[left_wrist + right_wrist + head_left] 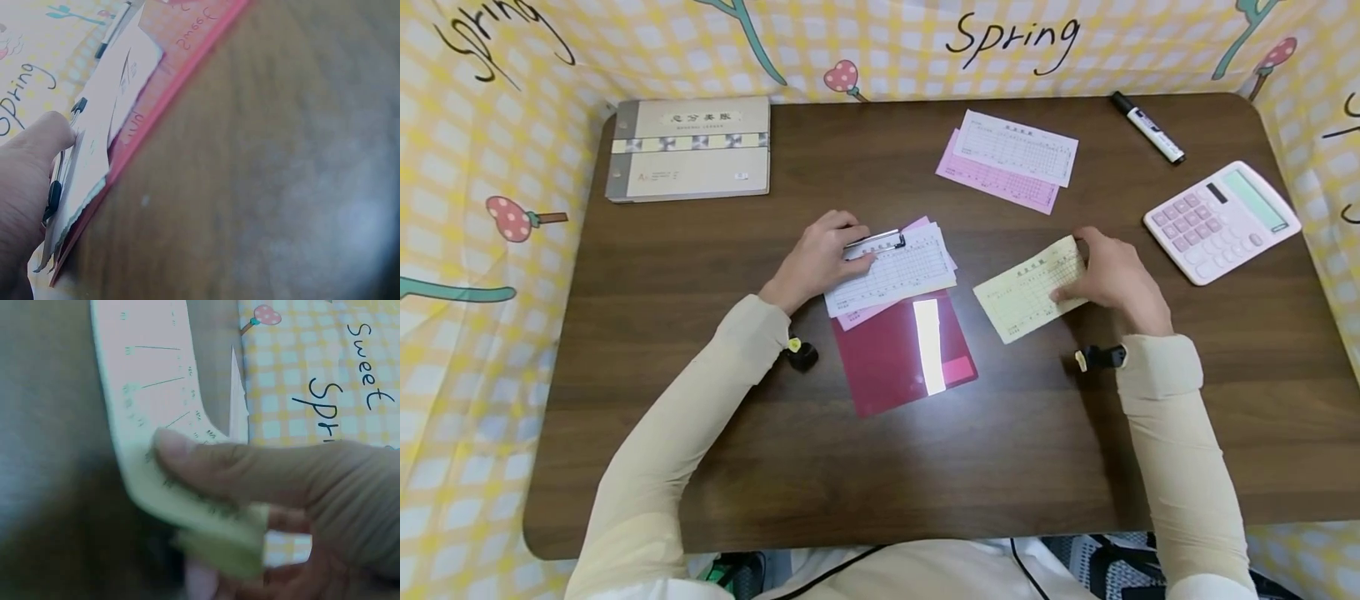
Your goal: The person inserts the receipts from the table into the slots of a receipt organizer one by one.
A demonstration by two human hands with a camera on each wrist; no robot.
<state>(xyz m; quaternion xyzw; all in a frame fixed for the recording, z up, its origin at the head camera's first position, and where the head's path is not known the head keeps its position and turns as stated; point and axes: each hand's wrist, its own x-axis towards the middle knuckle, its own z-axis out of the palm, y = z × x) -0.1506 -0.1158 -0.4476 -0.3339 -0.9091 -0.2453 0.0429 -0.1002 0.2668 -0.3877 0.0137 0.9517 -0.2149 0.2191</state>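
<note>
Left hand (820, 257) presses open the metal clip (875, 242) of the red plastic clipboard (902, 354), right hand (1112, 275) pinches the pale yellow paper slip (1026, 292) just right of it—sliding it under looks next.

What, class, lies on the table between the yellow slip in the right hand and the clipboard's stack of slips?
Nothing visible does. The right hand pinches the yellow slip, and only bare table shows between it and the stack of slips on the red clipboard, whose clip the left hand presses.
</note>
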